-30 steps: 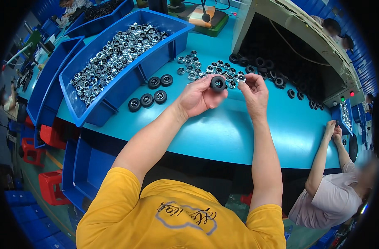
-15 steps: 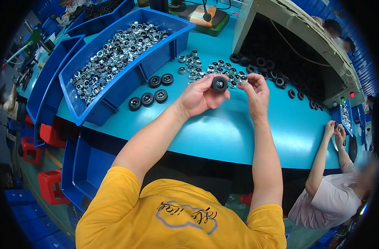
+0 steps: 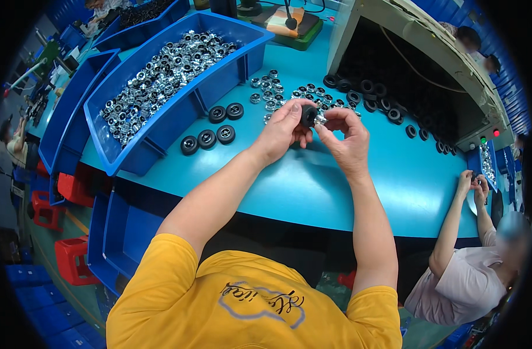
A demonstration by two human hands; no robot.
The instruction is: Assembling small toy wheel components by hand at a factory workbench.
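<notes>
Above the turquoise table, my left hand (image 3: 279, 132) is closed around a small black rubber tire (image 3: 308, 116). Close against it, my right hand (image 3: 346, 139) pinches a shiny chrome wheel hub (image 3: 321, 118) at the tire's right side. Fingers partly cover the hub, and I cannot tell whether it sits inside the tire. Behind both hands lies a loose group of chrome hubs (image 3: 270, 93). To the left, several wheels with tires on their hubs (image 3: 206, 139) lie on the table.
A long blue bin (image 3: 181, 102) full of chrome hubs stands at the left. Loose black tires (image 3: 384, 103) spill from a pale machine's opening (image 3: 343, 39) at the right. A co-worker's hands (image 3: 471, 181) work at the far right. Red stools (image 3: 74, 260) stand lower left.
My right hand has moved left, bringing the chrome hub up to the tire. My left hand has turned the tire toward it.
</notes>
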